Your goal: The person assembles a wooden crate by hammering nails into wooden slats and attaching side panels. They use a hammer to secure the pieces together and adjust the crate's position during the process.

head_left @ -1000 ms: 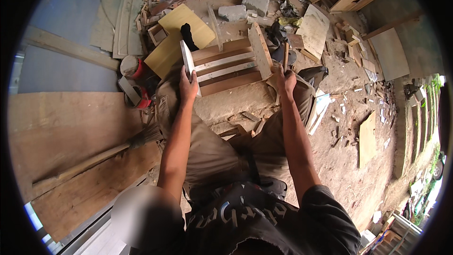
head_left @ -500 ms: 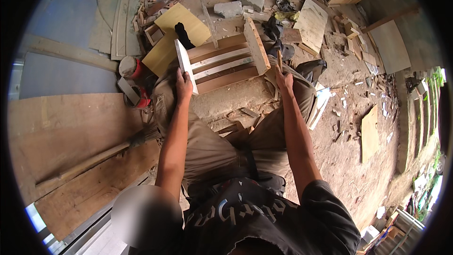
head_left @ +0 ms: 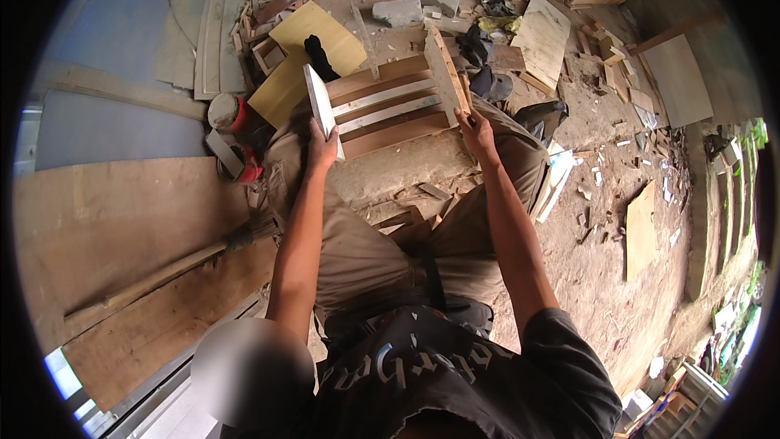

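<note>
Seated person, dark shirt (head_left: 463, 354), brown trousers (head_left: 357, 252), knees apart, both forearms reaching forward. The broom (head_left: 252, 232) lies off to the person's left, by the wooden boards.

Left hand (head_left: 322, 146): grip closed on the lower edge of the white end board (head_left: 319, 96). Right hand (head_left: 478, 132): grip closed round a brown stick (head_left: 465, 83), fingers against the lower corner of the pale end board (head_left: 444, 73). How much of the board it bears, I cannot tell from here.

Slatted frame (head_left: 390, 114) sits between the two hands, near the knees, slats running crosswise from one end board to the other, two of them white. Whether it rests on the legs, I cannot make out.

Beyond the left knee, a red pail (head_left: 239, 118). Farther on, a yellow board (head_left: 341, 42) with a black cloth (head_left: 318, 57) lying on it. Past the frame, two concrete blocks (head_left: 397, 12) side by side on the littered dirt floor (head_left: 585, 276); a pale panel (head_left: 544, 39) to their right.
</note>
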A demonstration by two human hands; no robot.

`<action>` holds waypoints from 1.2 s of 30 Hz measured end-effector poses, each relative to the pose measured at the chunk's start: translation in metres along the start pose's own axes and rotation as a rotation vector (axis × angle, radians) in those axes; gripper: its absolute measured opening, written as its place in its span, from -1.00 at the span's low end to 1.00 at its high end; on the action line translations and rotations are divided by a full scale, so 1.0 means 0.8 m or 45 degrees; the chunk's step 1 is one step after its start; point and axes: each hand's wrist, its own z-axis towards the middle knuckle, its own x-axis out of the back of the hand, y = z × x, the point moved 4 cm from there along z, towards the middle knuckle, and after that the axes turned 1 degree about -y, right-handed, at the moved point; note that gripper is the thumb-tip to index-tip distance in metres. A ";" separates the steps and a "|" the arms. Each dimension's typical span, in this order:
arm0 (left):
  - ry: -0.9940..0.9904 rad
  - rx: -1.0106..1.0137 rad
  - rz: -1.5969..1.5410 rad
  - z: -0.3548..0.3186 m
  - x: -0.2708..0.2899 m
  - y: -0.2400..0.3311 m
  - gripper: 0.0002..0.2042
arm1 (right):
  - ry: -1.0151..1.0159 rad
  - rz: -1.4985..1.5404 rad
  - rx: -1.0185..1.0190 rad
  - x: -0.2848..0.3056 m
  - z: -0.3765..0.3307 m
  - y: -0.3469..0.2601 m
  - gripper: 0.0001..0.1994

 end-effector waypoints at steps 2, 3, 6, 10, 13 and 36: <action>-0.049 0.020 0.045 -0.001 0.000 0.003 -0.26 | -0.005 0.008 -0.018 0.001 -0.001 0.000 -0.46; -0.033 0.004 0.046 -0.001 0.001 0.002 -0.26 | -0.004 -0.011 -0.009 0.000 -0.001 -0.002 -0.44; -0.002 -0.026 0.038 -0.002 0.003 0.001 -0.27 | -0.006 -0.055 -0.008 -0.001 0.000 -0.002 -0.41; -0.019 -0.013 0.004 -0.004 -0.001 0.009 -0.28 | -0.003 -0.085 -0.044 0.003 0.004 0.010 -0.39; -0.030 0.002 0.013 -0.004 -0.001 0.008 -0.27 | -0.011 -0.100 -0.061 0.004 0.002 0.009 -0.40; 0.060 0.009 -0.077 -0.003 0.002 0.002 -0.29 | 0.031 -0.213 0.061 -0.001 0.000 0.000 -0.50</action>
